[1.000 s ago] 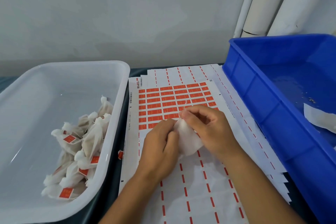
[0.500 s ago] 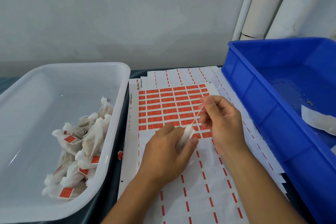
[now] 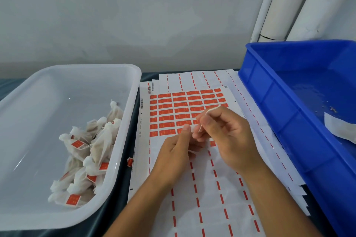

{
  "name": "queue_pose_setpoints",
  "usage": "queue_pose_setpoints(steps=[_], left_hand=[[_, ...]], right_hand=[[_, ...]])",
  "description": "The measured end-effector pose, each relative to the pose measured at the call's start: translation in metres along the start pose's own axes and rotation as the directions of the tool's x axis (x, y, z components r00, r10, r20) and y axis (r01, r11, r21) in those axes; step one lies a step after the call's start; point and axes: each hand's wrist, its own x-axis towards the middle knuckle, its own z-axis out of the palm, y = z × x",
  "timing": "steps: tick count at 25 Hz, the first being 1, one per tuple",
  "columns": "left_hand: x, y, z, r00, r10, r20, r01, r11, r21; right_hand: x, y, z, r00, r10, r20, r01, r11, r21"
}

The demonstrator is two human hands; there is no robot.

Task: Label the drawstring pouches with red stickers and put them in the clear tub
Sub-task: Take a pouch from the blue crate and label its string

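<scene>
Dark tabletop, sticker sheet (image 3: 185,113) at centre frame. Right hand (image 3: 229,136) pinches the drawstring (image 3: 212,110), which runs diagonally toward lower left to the pouch (image 3: 192,152), mostly hidden in the curled left hand (image 3: 173,152). Red stickers lie just above both hands; the clear tub (image 3: 123,140) waits at left.

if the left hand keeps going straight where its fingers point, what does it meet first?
Probably the right hand, just ahead of the left hand and its fingertips; past it, the red stickers on the sheet. Depth unclear.
</scene>
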Motion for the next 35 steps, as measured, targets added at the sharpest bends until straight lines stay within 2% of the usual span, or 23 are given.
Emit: queue_pose_setpoints(steps=[3,5,7,10,13,16,17,19,21,24,27,31,33,35], left_hand=[[0.004,-0.002,-0.007,0.998,-0.060,0.024,0.064,0.972,-0.228],[0.004,0.001,-0.014,0.995,-0.026,0.096,0.064,0.906,-0.418],[0.005,0.003,-0.019,0.987,0.032,0.155,0.055,0.849,-0.526],[0.008,0.005,-0.020,0.983,0.029,0.181,0.082,0.812,-0.578],[0.008,0.002,-0.021,0.994,-0.023,0.107,0.080,0.822,-0.564],[0.009,-0.001,-0.023,0.988,-0.093,0.126,0.155,0.708,-0.689],[0.009,-0.001,-0.025,0.989,-0.095,0.112,0.146,0.724,-0.675],[0.008,-0.001,-0.024,0.995,-0.083,0.048,0.095,0.832,-0.547],[0.005,0.001,-0.020,0.997,-0.073,0.004,0.070,0.938,-0.340],[-0.001,0.004,-0.019,0.998,0.052,0.044,-0.053,0.998,0.022],[0.000,-0.001,-0.018,0.986,0.160,0.053,-0.168,0.954,0.249],[0.005,-0.014,-0.015,0.950,0.298,0.088,-0.298,0.795,0.528],[0.004,-0.015,-0.013,0.937,0.327,0.119,-0.335,0.754,0.565],[0.002,-0.014,-0.011,0.914,0.368,0.170,-0.401,0.756,0.517]], right_hand=[[-0.003,0.004,0.007,0.995,0.049,0.091,-0.044,0.997,-0.062],[-0.005,0.008,0.011,0.980,0.109,0.164,-0.089,0.989,-0.120],[-0.005,0.012,0.012,0.971,0.137,0.197,-0.107,0.982,-0.158],[-0.004,0.014,0.010,0.969,0.144,0.199,-0.111,0.979,-0.169],[-0.002,0.016,0.007,0.969,0.175,0.171,-0.149,0.977,-0.155],[0.000,0.018,0.004,0.961,0.213,0.174,-0.191,0.973,-0.133],[0.000,0.018,0.003,0.961,0.217,0.170,-0.196,0.972,-0.133],[0.001,0.019,0.002,0.964,0.227,0.140,-0.209,0.969,-0.132],[0.002,0.019,0.002,0.969,0.231,0.091,-0.215,0.964,-0.157],[0.000,0.019,0.003,0.986,0.159,0.049,-0.143,0.962,-0.234],[-0.002,0.016,0.002,0.998,0.053,0.027,-0.042,0.946,-0.323],[-0.003,0.014,-0.003,0.998,-0.034,0.047,0.052,0.890,-0.454],[-0.004,0.012,-0.003,0.996,-0.042,0.080,0.075,0.877,-0.475],[-0.004,0.011,-0.004,0.991,0.009,0.135,0.055,0.885,-0.463]])
